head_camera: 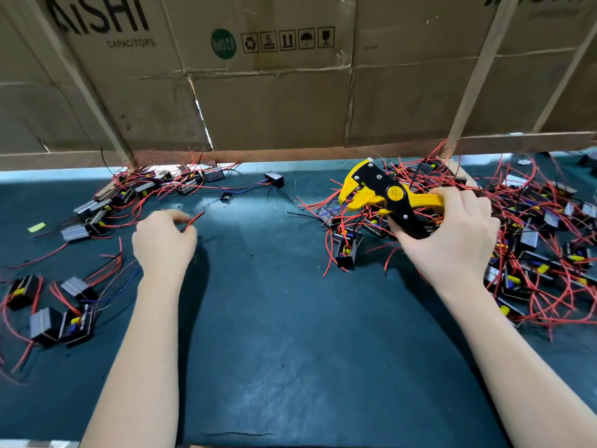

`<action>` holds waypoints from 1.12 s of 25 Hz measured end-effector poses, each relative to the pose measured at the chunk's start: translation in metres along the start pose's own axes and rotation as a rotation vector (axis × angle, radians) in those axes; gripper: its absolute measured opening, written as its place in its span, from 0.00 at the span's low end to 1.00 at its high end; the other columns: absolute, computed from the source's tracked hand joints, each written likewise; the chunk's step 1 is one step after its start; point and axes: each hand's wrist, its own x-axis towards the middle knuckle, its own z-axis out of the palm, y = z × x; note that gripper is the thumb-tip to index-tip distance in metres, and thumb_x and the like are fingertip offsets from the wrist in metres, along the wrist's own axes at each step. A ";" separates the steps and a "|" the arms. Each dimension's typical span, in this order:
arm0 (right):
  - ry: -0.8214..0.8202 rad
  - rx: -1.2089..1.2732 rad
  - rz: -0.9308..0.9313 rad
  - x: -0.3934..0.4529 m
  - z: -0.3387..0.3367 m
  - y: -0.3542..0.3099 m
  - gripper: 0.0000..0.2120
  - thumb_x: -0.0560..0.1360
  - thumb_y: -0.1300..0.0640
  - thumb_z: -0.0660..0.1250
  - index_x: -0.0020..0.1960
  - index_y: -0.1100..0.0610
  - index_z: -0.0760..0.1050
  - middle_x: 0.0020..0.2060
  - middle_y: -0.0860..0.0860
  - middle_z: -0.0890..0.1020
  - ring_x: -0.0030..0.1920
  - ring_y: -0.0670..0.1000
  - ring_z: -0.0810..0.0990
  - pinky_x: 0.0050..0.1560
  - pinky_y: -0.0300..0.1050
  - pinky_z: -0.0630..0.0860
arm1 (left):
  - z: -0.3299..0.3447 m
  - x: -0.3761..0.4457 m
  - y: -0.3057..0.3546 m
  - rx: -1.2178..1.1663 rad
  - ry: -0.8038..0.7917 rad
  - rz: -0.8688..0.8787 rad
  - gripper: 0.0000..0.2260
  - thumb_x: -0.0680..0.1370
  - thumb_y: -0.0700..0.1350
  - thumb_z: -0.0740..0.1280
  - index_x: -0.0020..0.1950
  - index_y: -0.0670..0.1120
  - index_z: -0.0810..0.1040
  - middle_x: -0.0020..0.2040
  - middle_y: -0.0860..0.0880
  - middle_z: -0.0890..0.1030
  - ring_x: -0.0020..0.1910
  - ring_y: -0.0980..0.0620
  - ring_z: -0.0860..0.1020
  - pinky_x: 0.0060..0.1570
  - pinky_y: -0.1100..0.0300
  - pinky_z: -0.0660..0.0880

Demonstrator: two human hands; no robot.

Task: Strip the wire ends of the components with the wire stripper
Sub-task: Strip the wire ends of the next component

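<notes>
I look down on a dark green tabletop (290, 318) closed off at the far edge by a wall of cardboard boxes (274, 92), so there is no room to push anything away from me. On the right lies the big heap of components (533, 240), a tangle of red leads that spreads to the right edge; a looser scatter of components (97, 215) sits on the left, and I cannot tell which of them are already stripped. The middle strip between my forearms is the open room I have for working. My right hand (452, 234) is curled round the handles of the yellow and black wire stripper (384, 195), which hangs over the left fringe of the heap with its head pointing far-left and its mouth gaping, nothing in it. My left hand (164, 240) is curled too, pinching a red wire (193, 219) whose tip juts out to the right. The risks, as I judge them: the stripper's head could snag loose leads from the heap and drag neighbours along, and a wire fed in too deep or skewed could be nicked or cut instead of stripped.
</notes>
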 end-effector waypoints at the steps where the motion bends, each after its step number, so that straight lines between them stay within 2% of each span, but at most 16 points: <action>1: -0.003 -0.005 -0.007 0.000 0.000 0.000 0.29 0.64 0.39 0.76 0.54 0.58 0.76 0.48 0.57 0.78 0.51 0.62 0.73 0.49 0.56 0.68 | 0.003 0.000 -0.003 -0.027 -0.024 -0.031 0.10 0.75 0.42 0.70 0.55 0.46 0.85 0.52 0.38 0.83 0.55 0.34 0.78 0.56 0.44 0.75; 3: -0.004 -0.013 -0.014 0.000 0.001 0.001 0.29 0.64 0.39 0.76 0.54 0.58 0.76 0.48 0.57 0.78 0.51 0.62 0.74 0.49 0.56 0.69 | 0.007 0.000 -0.005 -0.057 -0.008 -0.016 0.09 0.76 0.44 0.70 0.55 0.46 0.85 0.50 0.38 0.84 0.53 0.34 0.79 0.55 0.46 0.77; 5: -0.005 -0.019 -0.012 -0.001 0.002 0.002 0.29 0.64 0.39 0.76 0.54 0.58 0.76 0.48 0.57 0.78 0.51 0.62 0.74 0.49 0.55 0.68 | 0.008 -0.001 0.001 -0.271 -0.057 0.040 0.07 0.77 0.45 0.70 0.53 0.46 0.86 0.47 0.40 0.85 0.48 0.42 0.83 0.51 0.51 0.79; 7: -0.010 -0.025 -0.012 -0.001 0.002 0.002 0.30 0.63 0.38 0.76 0.55 0.58 0.76 0.48 0.57 0.78 0.52 0.61 0.74 0.49 0.55 0.68 | 0.009 -0.010 0.017 -0.665 -0.255 0.060 0.06 0.79 0.43 0.69 0.52 0.45 0.84 0.42 0.42 0.86 0.36 0.52 0.84 0.40 0.61 0.80; 8: -0.016 -0.028 -0.010 -0.001 0.003 0.002 0.30 0.63 0.38 0.76 0.55 0.57 0.76 0.48 0.56 0.78 0.52 0.61 0.74 0.49 0.54 0.67 | 0.009 -0.017 0.028 -0.802 -0.348 0.103 0.06 0.80 0.42 0.67 0.54 0.45 0.83 0.40 0.44 0.86 0.30 0.54 0.81 0.35 0.65 0.78; 10: -0.032 -0.033 -0.005 -0.002 0.004 0.001 0.31 0.63 0.37 0.76 0.55 0.57 0.76 0.48 0.56 0.78 0.53 0.61 0.73 0.49 0.54 0.67 | 0.012 -0.034 0.050 -0.905 -0.480 0.226 0.05 0.81 0.41 0.65 0.54 0.46 0.81 0.34 0.46 0.85 0.24 0.54 0.76 0.30 0.66 0.74; 12: -0.042 -0.043 0.001 -0.002 0.005 0.000 0.31 0.63 0.37 0.76 0.54 0.57 0.76 0.48 0.56 0.78 0.53 0.60 0.74 0.49 0.54 0.67 | 0.016 -0.051 0.069 -0.951 -0.572 0.312 0.03 0.81 0.40 0.65 0.50 0.46 0.78 0.31 0.47 0.83 0.21 0.53 0.73 0.27 0.66 0.72; 14: -0.061 -0.066 0.008 -0.004 0.006 -0.002 0.30 0.63 0.37 0.75 0.54 0.58 0.76 0.48 0.56 0.78 0.53 0.60 0.74 0.49 0.54 0.67 | 0.020 -0.066 0.081 -0.991 -0.655 0.357 0.04 0.80 0.39 0.65 0.46 0.45 0.77 0.30 0.47 0.82 0.21 0.53 0.72 0.27 0.66 0.71; 17: -0.107 -0.092 0.016 -0.006 0.008 -0.004 0.30 0.64 0.35 0.74 0.54 0.58 0.76 0.47 0.55 0.78 0.52 0.60 0.74 0.50 0.55 0.67 | 0.024 -0.081 0.089 -1.001 -0.729 0.400 0.04 0.80 0.39 0.66 0.45 0.45 0.77 0.30 0.47 0.81 0.21 0.53 0.72 0.26 0.68 0.69; 22: -0.153 -0.089 -0.013 -0.007 0.008 -0.006 0.29 0.64 0.36 0.72 0.54 0.57 0.76 0.47 0.54 0.78 0.52 0.59 0.74 0.50 0.53 0.65 | 0.031 -0.085 0.091 -0.947 -0.701 0.407 0.04 0.80 0.41 0.66 0.45 0.45 0.76 0.29 0.47 0.80 0.22 0.52 0.71 0.27 0.65 0.69; 28: -0.185 -0.073 -0.049 -0.007 0.007 -0.007 0.27 0.63 0.37 0.73 0.52 0.55 0.76 0.45 0.51 0.78 0.51 0.58 0.75 0.48 0.51 0.62 | 0.036 -0.083 0.087 -0.843 -0.641 0.433 0.05 0.80 0.43 0.66 0.44 0.50 0.77 0.29 0.48 0.80 0.22 0.51 0.72 0.27 0.63 0.68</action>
